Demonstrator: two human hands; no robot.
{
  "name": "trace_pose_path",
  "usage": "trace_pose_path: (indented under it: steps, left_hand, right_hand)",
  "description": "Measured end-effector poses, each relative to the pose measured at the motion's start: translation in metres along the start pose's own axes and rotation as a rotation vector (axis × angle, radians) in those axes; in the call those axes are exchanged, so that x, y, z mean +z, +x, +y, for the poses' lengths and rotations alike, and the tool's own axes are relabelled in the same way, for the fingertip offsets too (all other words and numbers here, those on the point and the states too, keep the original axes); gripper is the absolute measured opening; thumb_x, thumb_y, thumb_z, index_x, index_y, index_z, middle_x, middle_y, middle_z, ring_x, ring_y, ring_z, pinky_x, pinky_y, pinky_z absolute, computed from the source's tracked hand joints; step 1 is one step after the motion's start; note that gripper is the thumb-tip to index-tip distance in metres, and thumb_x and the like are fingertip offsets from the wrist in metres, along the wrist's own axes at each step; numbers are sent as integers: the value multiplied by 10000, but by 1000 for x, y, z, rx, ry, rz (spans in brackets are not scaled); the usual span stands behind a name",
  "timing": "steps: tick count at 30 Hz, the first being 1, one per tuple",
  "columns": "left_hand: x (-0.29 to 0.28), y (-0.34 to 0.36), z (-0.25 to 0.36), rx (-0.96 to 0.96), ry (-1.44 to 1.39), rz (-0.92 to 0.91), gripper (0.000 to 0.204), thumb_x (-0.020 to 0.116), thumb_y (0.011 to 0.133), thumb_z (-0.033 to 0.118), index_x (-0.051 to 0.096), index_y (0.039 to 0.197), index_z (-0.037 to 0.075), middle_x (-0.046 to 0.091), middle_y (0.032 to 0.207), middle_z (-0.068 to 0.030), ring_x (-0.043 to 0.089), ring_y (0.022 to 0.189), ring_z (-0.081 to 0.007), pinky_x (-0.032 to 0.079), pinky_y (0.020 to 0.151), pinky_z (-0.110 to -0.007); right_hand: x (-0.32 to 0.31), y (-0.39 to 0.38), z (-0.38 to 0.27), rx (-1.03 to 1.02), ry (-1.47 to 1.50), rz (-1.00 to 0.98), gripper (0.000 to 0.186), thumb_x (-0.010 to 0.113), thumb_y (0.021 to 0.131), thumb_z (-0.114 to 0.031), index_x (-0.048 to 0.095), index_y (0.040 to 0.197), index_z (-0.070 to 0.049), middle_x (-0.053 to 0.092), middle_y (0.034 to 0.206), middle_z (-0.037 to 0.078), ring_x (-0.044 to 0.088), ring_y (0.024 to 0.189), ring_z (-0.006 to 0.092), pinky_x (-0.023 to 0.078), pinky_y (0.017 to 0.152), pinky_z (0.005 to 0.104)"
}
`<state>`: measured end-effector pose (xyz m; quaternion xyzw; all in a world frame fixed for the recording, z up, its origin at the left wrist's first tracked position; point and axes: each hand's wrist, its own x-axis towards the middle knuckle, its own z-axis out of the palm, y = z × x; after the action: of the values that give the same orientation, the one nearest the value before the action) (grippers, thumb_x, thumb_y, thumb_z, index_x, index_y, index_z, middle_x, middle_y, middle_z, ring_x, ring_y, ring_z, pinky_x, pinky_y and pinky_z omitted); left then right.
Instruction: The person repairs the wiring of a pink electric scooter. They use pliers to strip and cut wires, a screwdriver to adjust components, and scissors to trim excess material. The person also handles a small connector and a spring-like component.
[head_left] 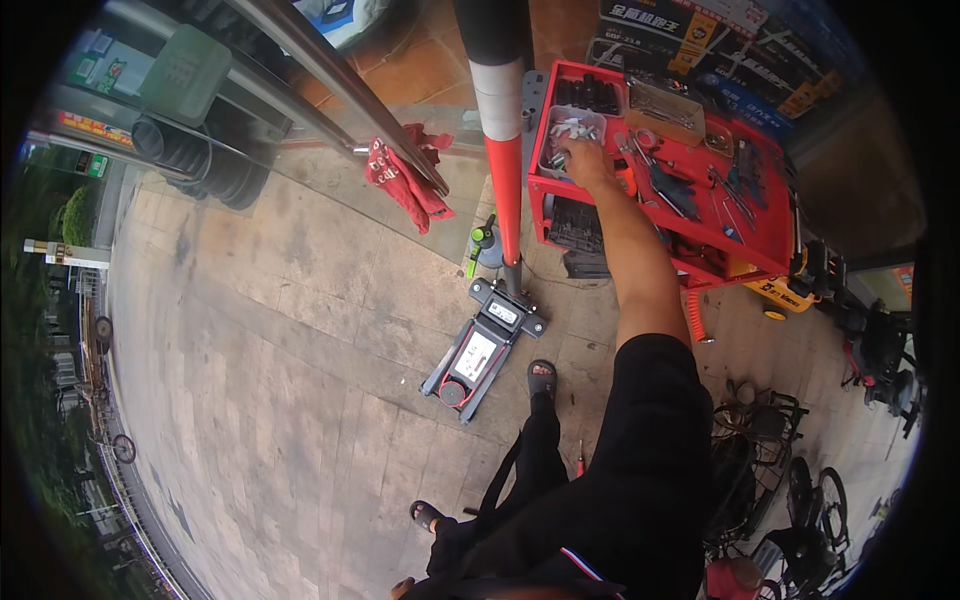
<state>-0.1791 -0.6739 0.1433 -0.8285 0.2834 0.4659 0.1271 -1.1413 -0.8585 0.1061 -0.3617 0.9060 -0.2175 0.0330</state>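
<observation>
My right arm stretches forward to a red tool cart (690, 262). Over a clear plastic bin (603, 122) at the cart's near-left part is my right hand (586, 163), fingers curled down among small white and silvery parts (575, 130). What the fingertips pinch is too small to make out. Beside the hand, pliers and other hand tools (672, 190) lie on the red top. Of my left hand (402, 588), only a bit of skin seems to show at the lower edge, its fingers hidden.
A floor jack (480, 350) stands on the paving before my feet, near a red, white and black post (503, 165). A red cloth (405, 185) hangs on a metal rail. Boxes (655, 35) are stacked behind the cart; bicycles (825, 505) stand at right.
</observation>
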Motion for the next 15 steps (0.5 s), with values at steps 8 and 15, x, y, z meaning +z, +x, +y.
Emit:
trace_pose_path:
  steps: [8, 15]
  left_hand:
    - [47, -68, 75, -95, -151, 47, 378, 617, 861, 182, 574, 1154, -54, 677, 991, -203, 677, 846, -343, 554, 711, -445]
    - [27, -55, 96, -60, -202, 64, 429, 590, 886, 167, 537, 1233, -81, 664, 1054, -231, 671, 881, -354, 561, 734, -452]
  right_hand:
    - [28, 36, 4, -193, -117, -248, 193, 678, 797, -122, 729, 965, -203, 599, 1142, 111, 561, 1097, 330, 465, 967, 407]
    - [-4, 25, -6, -163, 344, 281, 116, 681, 816, -110, 705, 929, -117, 652, 964, 115, 582, 970, 336, 466, 877, 420]
